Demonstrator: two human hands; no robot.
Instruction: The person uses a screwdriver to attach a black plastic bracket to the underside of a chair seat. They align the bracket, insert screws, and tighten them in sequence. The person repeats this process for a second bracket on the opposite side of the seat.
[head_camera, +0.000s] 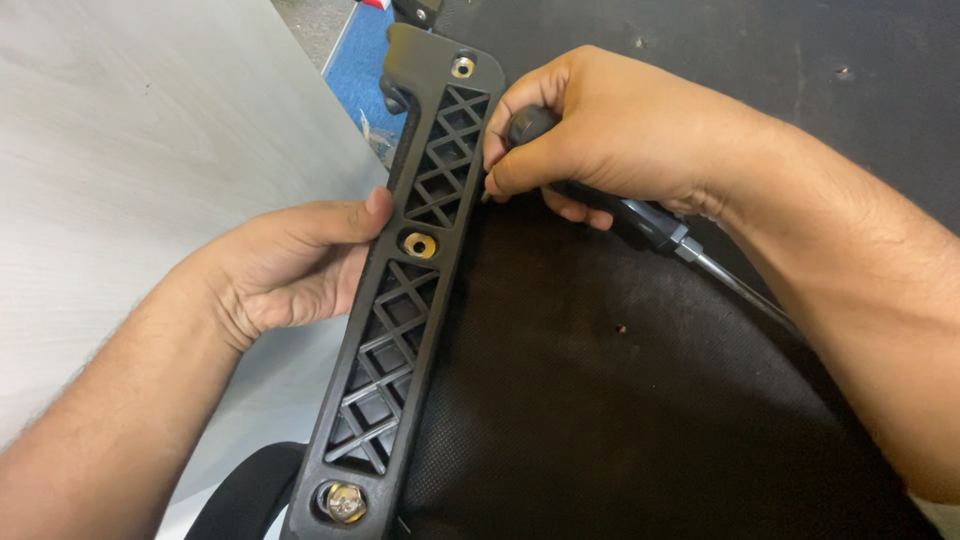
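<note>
Bracket (400, 290): lies lengthwise along the left edge of the seat underside (620, 400), on top of it. My left hand (290, 265): against the bracket's left side, thumb at its middle hole. My right hand (600, 130): right of the bracket's far end, over the seat, with a screwdriver (650, 228) in it, shaft pointing right. Bolt (343, 502): in the bracket's near end. Floor (120, 150): left of everything.

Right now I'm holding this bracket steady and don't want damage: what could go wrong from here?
The black ribbed bracket has a bolt only at its near end; the middle hole and far hole are open, so it might pivot. The left hand grips just one edge. The right hand holds the screwdriver close over the black fabric, which it could scratch.
</note>
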